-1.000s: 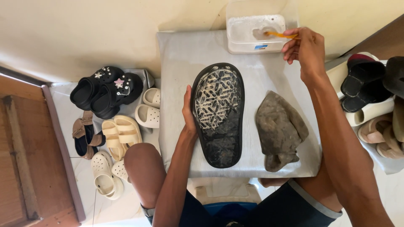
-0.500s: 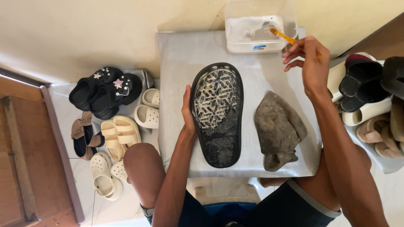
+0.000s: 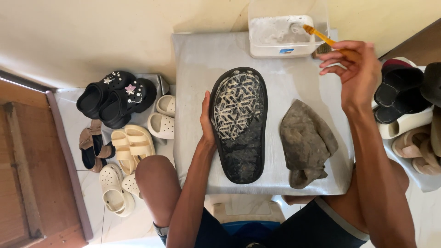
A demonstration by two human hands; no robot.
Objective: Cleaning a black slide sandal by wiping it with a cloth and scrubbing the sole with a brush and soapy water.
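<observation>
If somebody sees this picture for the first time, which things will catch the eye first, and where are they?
The black shoe sole lies tread-up in the middle of the grey board, with the left hand steadying its edge. At the upper right, the right hand holds an orange-handled brush over a white tub of soapy water. A crumpled grey cloth lies to the right of the sole.

Landmark: the work board (image 3: 197, 64), resting across the person's knees.
On the board, centre: an upturned sandal (image 3: 239, 124), sole up.
At the sandal's left edge: the left hand (image 3: 206, 125), touching it.
Right of the sandal: a crumpled cloth (image 3: 305, 142), apart from it.
Far edge of the board: a tub (image 3: 281, 39).
Above the board's far right corner: the right hand (image 3: 356, 69), holding a brush (image 3: 321, 37) whose head is over the tub.
Left of the board, on the floor: a cluster of sandals (image 3: 121, 133).
Right of the board: stacked footwear (image 3: 406, 105).
</observation>
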